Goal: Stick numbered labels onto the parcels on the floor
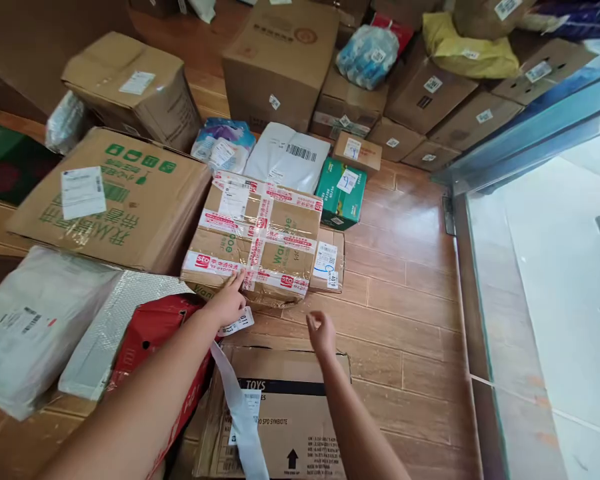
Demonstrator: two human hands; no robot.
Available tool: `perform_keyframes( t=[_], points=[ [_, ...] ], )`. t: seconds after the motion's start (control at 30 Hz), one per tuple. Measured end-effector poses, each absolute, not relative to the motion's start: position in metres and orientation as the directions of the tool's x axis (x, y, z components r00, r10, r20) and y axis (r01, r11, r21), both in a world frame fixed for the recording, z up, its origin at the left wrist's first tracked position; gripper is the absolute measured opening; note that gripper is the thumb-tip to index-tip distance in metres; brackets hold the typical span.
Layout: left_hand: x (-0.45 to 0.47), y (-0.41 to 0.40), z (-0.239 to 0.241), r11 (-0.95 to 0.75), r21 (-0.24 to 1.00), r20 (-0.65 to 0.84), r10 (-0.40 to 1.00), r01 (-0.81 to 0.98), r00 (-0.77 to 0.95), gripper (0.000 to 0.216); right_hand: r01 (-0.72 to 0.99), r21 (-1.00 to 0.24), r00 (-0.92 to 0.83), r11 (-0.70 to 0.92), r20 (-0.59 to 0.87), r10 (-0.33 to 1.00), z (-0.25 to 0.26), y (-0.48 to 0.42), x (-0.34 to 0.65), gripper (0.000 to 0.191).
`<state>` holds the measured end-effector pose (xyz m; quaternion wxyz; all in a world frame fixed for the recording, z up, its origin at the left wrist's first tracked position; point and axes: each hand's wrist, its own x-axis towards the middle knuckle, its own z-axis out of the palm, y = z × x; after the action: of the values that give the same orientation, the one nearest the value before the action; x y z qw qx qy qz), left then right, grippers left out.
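- The left hand (229,301) is pressing its fingertips on the near top edge of a taped box (257,237), while pinching a strip of small numbered stickers (237,325) between thumb and palm; the white backing ribbon (243,407) is trailing down over the toy box (280,420) close below.
- The right hand (321,331) is hovering just off the taped box's near corner, fingers loosely curled, holding nothing as far as I can see.
- The taped box is sitting on the wooden floor (405,320), wedged between a big green-printed carton (115,200) and a small flat box (330,263).
- That flat box is already carrying a numbered sticker (332,279) on its near edge, so the tagging looks under way; no such sticker is showing yet on the taped box's near face.
- Many parcels behind, including a white mail bag (287,157) and a green box (343,192), are showing only shipping labels, so most of the pile seems left to do.
- A red bag (153,327) is lying under the left forearm.
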<state>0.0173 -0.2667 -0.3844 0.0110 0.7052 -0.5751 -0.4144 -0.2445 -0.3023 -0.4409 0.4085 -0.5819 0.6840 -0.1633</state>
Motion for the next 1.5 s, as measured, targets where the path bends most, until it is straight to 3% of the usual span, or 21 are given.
perform_keyframes(
  t=[0.1, 0.23, 0.33, 0.4, 0.5, 0.57, 0.73, 1.13, 1.27, 1.4, 1.5],
  points=[
    [0.017, -0.263, -0.374, -0.362, 0.519, -0.559, -0.829, -0.775, 0.013, 0.014, -0.588, -0.764, 0.115, 0.267, -0.406, -0.907, -0.410, -0.234, -0.228, 0.027],
    [-0.003, -0.226, -0.345, -0.355, 0.631, -0.500, -0.866, -0.690, -0.011, 0.027, -0.292, -0.902, 0.210, 0.320, -0.386, -0.898, -0.369, -0.189, -0.207, 0.053],
    [-0.029, -0.180, -0.320, -0.402, 0.827, -0.443, -0.897, -0.392, -0.014, 0.031, -0.214, -0.909, 0.274, 0.357, -0.407, -0.872, -0.348, -0.187, -0.196, 0.042],
    [-0.044, -0.152, -0.308, -0.515, 0.802, -0.484, -0.857, -0.304, 0.175, 0.039, -0.190, -0.887, 0.282, 0.421, -0.460, -0.842, -0.338, -0.188, -0.190, 0.029],
    [-0.056, -0.127, -0.303, -0.699, 0.711, -0.596, -0.658, -0.079, 0.461, 0.052, -0.102, -0.809, 0.236, 0.579, -0.585, -0.776, -0.330, -0.185, -0.184, 0.033],
    [-0.057, -0.122, -0.303, -0.731, 0.675, -0.680, -0.562, 0.103, 0.471, 0.057, -0.068, -0.766, 0.213, 0.639, -0.637, -0.741, -0.325, -0.182, -0.181, 0.036],
    [-0.049, -0.126, -0.300, -0.688, 0.582, -0.813, -0.484, 0.433, 0.324, 0.064, -0.075, -0.764, 0.131, 0.641, -0.645, -0.753, -0.314, -0.187, -0.171, 0.039],
    [-0.044, -0.116, -0.308, -0.672, 0.635, -0.762, -0.462, 0.381, 0.454, 0.051, -0.078, -0.800, 0.213, 0.595, -0.596, -0.774, -0.313, -0.187, -0.157, 0.034],
    [-0.048, -0.113, -0.310, -0.741, 0.594, -0.767, -0.404, 0.314, 0.499, 0.051, -0.127, -0.773, 0.215, 0.622, -0.634, -0.743, -0.330, -0.182, -0.155, 0.029],
    [-0.043, -0.106, -0.317, -0.768, 0.540, -0.823, -0.397, 0.344, 0.406, 0.056, -0.127, -0.751, 0.204, 0.648, -0.659, -0.724, -0.354, -0.175, -0.146, 0.027],
    [-0.040, -0.089, -0.324, -0.840, 0.490, -0.834, -0.374, 0.232, 0.406, 0.055, -0.135, -0.762, 0.147, 0.634, -0.648, -0.747, -0.383, -0.175, -0.135, 0.029]
  ],
)
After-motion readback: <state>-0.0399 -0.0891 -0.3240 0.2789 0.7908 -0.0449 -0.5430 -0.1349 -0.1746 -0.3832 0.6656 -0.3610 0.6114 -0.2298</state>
